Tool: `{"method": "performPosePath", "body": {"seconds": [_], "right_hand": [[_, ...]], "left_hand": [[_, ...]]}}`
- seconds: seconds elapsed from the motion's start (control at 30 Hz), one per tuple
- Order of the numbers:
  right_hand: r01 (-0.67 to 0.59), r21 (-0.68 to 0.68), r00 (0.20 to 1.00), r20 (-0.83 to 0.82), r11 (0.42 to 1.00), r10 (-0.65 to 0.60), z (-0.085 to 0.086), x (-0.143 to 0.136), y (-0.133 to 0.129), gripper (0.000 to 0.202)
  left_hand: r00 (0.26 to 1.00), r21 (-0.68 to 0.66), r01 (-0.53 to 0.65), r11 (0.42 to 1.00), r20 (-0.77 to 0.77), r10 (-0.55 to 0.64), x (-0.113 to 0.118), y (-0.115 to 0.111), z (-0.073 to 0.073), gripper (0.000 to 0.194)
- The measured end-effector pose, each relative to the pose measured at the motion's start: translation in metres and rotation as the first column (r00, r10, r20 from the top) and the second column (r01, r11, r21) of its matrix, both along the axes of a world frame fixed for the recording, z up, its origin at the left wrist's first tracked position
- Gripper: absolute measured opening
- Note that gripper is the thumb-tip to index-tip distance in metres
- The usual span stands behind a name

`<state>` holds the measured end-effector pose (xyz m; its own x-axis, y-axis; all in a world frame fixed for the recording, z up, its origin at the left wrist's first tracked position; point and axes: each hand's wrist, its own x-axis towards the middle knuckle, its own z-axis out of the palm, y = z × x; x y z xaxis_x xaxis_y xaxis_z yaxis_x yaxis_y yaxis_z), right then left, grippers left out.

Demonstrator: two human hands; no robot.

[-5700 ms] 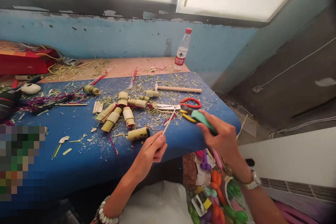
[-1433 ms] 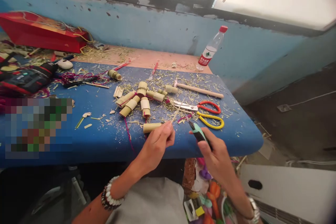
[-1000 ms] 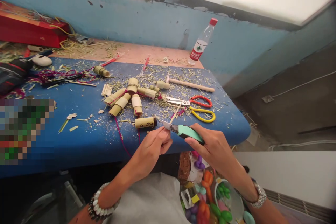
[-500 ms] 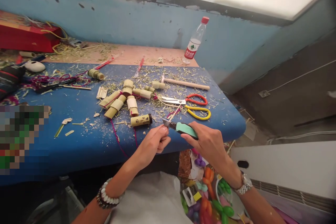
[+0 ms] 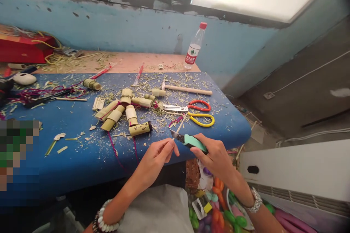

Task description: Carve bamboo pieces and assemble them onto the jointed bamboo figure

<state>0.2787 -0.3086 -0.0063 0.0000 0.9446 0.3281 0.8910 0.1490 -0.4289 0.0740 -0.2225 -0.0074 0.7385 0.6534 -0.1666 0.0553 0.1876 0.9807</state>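
Knife working at the stick, bamboo tubes partly corded

In the head view, the left hand point(image 5: 161, 153) is pinching a slender pale wooden stick point(image 5: 182, 123) between its fingers over the blue-covered worktop point(image 5: 82, 167); the right hand's point(image 5: 216, 153) fingers are gripping a teal-and-black utility knife point(image 5: 194, 143), its blade apparently meeting the stick. Several yellow-green bamboo tubes point(image 5: 113, 117) are lying clustered, purple cord point(image 5: 113, 146) trailing from some, so tube cutting and cording are looking well advanced; how much stick trimming is remaining, the view isn't showing.
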Motion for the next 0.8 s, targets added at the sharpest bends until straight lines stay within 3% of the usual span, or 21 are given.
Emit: {"method": "performPosePath", "body": {"seconds": [0.1,0.23,0.4,0.6,0.63,0.7,0.77,0.8], "right_hand": [[-0.018,-0.022,1.0,0.008,1.0,0.018,0.003,0.0,0.003,0.046],[-0.079,-0.039,0.997,0.017,0.996,0.079,0.004,0.003,0.002,0.047],[-0.066,0.076,0.987,0.149,0.995,0.054,0.004,0.004,0.004,0.049],[-0.034,0.203,0.965,0.262,0.979,-0.021,-0.003,0.016,0.011,0.047],[0.003,0.21,0.962,0.268,0.978,-0.06,-0.003,0.023,0.012,0.049],[0.187,0.258,0.932,0.259,0.948,-0.254,0.001,0.044,0.014,0.056],[0.416,0.322,0.846,0.205,0.85,-0.492,0.006,0.067,0.013,0.065],[0.461,0.321,0.829,0.175,0.827,-0.531,0.008,0.075,0.011,0.067]], "left_hand": [[1.0,0.045,-0.009,0.999,-0.01,0.009,-0.002,-0.002,0.005,0.047],[1.0,-0.012,0.027,1.0,0.007,-0.027,-0.008,-0.005,0.009,0.046],[0.993,-0.13,0.088,0.988,0.091,-0.077,-0.012,-0.004,0.009,0.043],[0.986,-0.213,0.083,0.973,0.16,-0.049,-0.012,-0.004,0.003,0.044],[0.986,-0.214,0.092,0.973,0.158,-0.059,-0.013,-0.005,0.002,0.044],[0.985,-0.211,0.131,0.969,0.137,-0.104,-0.018,-0.007,0.0,0.044],[0.99,-0.201,0.117,0.973,0.1,-0.098,-0.025,-0.007,-0.001,0.044],[0.995,-0.189,0.078,0.979,0.076,-0.065,-0.027,-0.006,-0.001,0.044]]}}
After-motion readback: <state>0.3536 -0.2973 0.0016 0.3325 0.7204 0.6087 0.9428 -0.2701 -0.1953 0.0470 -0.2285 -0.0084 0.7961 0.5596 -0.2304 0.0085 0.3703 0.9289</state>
